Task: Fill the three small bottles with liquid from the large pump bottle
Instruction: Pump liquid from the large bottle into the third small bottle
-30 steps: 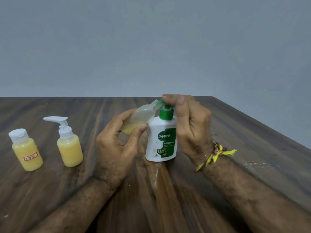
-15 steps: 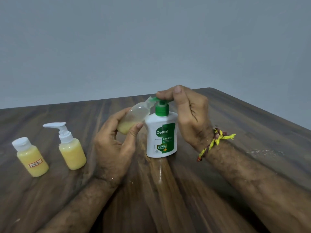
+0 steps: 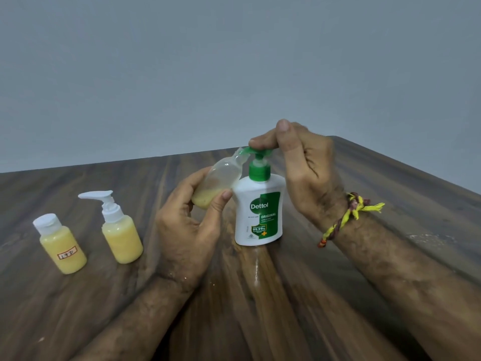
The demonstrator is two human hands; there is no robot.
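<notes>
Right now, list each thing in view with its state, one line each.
Capped bottle: upright, closed, nearly full of yellow liquid.
Small pump bottle: upright, pump fitted, nearly full.
Open bottle: tilted, mouth at the nozzle, yellow liquid only at the bottom.
Dettol bottle: upright on the table.
Left hand: grips the open bottle.
Right hand: fingers on the green pump head.

A white pump bottle [image 3: 257, 212] with a green pump head and a green Dettol label stands upright at the centre. At its 10 o'clock, a clear small bottle [image 3: 218, 182] tilts mouth-up against the nozzle, yellow liquid in its base. At 9 o'clock stand a full pump-topped bottle [image 3: 121, 235] and, farther out, a full flip-cap bottle [image 3: 62, 247] with a label.
</notes>
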